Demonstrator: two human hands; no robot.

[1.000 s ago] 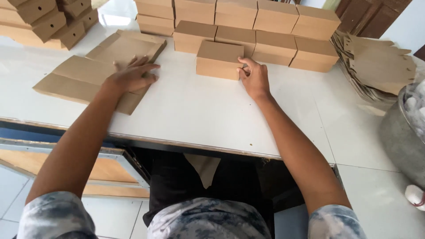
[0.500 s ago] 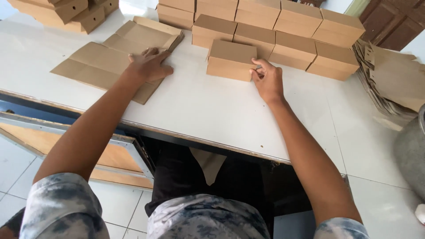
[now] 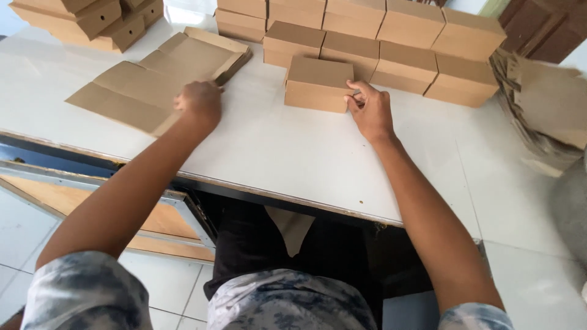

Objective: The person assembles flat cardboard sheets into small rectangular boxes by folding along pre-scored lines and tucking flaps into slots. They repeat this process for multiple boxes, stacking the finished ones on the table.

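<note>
Cardboard, plain brown, makes up nearly everything on the white table (image 3: 293, 153). The right hand (image 3: 372, 111) rests against the right end of a closed folded box (image 3: 318, 84), fingers curled onto its corner; contact looks like a light pinch rather than a full grasp, though the thumb is hidden and I cannot tell for sure. The left hand (image 3: 199, 102) lies palm-down on the near edge of the stack of flat blanks (image 3: 162, 76), fingers bent over the top sheet, pressing more than holding.

Risks, as judged: the box stands alone just in front of the rows of finished boxes (image 3: 391, 43); a push from the end could skew it or nudge the row behind out of line. The top blank could slide off its stack if dragged by one edge, or crease along a score. A loose pile of blanks (image 3: 538, 104) at far right leans unevenly and might spill.

Box appearance: rectangular, low, lid flush, edges crisp, no visible dents; it sits square on the table, mid-far from the person.
</note>
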